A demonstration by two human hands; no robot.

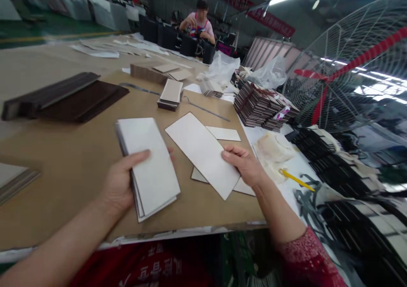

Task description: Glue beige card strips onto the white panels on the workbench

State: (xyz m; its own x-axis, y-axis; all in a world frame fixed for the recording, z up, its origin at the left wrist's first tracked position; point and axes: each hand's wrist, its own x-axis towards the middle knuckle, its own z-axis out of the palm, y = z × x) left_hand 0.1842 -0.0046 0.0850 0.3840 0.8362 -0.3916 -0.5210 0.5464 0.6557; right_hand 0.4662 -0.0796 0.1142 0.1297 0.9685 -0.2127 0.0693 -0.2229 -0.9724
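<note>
My left hand [122, 183] is closed round a stack of white rectangular panels [155, 164], its thumb lying across the top one. Dark edges show along the stack's left side. In my right hand [244, 164] a single white panel [202, 151] is pinched at its right edge, tilted over the table. Beneath that panel, further pale pieces lie on the brown tabletop, among them a narrow white strip [224, 133]. Only the ends of the others show.
Dark brown boards [85, 102] lie at the left, and a small stack of pale panels [171, 91] stands mid-table. Tied dark stacks [260, 104], a yellow-handled tool [297, 180] and a large fan [327, 79] are at the right. Another person [200, 26] sits beyond the table.
</note>
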